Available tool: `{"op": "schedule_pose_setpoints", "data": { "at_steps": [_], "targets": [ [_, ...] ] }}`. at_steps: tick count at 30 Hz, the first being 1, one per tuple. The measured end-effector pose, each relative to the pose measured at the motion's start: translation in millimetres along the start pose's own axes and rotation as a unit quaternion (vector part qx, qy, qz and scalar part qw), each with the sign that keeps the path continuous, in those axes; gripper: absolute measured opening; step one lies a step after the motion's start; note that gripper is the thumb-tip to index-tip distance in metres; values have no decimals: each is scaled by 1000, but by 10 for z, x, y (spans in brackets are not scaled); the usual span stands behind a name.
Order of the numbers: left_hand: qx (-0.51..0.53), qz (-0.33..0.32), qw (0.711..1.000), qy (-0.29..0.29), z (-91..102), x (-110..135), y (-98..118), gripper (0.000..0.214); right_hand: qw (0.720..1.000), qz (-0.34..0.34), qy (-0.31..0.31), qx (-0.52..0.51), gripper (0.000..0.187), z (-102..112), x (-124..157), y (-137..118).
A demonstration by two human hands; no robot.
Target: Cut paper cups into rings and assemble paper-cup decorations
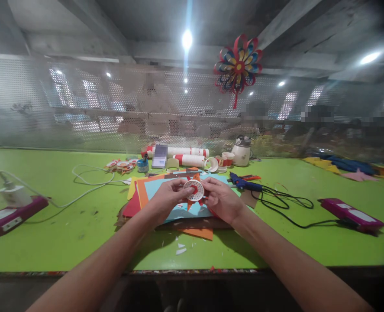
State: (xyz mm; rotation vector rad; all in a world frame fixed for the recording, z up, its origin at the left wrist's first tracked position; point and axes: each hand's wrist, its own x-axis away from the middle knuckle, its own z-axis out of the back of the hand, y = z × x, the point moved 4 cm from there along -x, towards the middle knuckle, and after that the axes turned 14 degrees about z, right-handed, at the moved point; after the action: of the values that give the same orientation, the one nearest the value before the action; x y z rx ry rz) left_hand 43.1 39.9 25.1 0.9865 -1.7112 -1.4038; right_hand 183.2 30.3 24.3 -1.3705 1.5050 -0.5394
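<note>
Harsh glare from ceiling lamp (187, 39); hazy, blurred background; bowed wide-angle edges; soft shadows on table (49, 242)

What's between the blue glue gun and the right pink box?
Head view: a looped black cord on green table, running from glue gun to pink box.

The near scene is filled by a bright green table (49, 242). Its far edge is closed off by a perforated metal screen (81, 108), behind which a blurred room is seen. The beamed grey ceiling (107, 30) is lit by a round lamp (187, 40) at centre and a second lamp (369, 57) far right.
</note>
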Motion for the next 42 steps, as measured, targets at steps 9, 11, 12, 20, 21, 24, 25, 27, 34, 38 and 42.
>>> {"op": "schedule_pose_setpoints", "data": {
  "at_steps": [9,11,12,20,21,24,25,27,34,38,42],
  "targets": [
    [61,16,998,-18,36,-36,-9,26,1000,-1,10,19,39,26,-38,37],
    [71,16,997,-15,26,-28,2,25,999,15,15,32,38,22,-35,9],
    [76,14,997,-12,25,-26,9,24,999,23,15,40,38,17,-32,-5],
    [108,5,994,16,139,-62,-11,25,984,72,-8,161,29,-17,1,-3],
    [111,6,994,10,144,-63,-16,23,980,83,-17,181,29,-29,4,-6],
    [117,11,993,-9,134,-54,-14,19,964,109,-42,240,28,-75,14,-44],
    [117,11,993,-13,127,-49,-7,18,959,112,-50,256,29,-90,16,-60],
    [117,13,993,-19,110,-36,12,18,950,119,-62,282,29,-113,18,-92],
    [131,15,989,-70,51,-10,62,12,918,208,-84,328,25,-95,25,-138],
    [151,14,983,-102,30,1,63,10,908,234,-81,339,23,-45,32,-105],
    [151,13,985,-81,53,4,59,11,877,260,-73,397,23,-45,42,-115]
  ]
}}
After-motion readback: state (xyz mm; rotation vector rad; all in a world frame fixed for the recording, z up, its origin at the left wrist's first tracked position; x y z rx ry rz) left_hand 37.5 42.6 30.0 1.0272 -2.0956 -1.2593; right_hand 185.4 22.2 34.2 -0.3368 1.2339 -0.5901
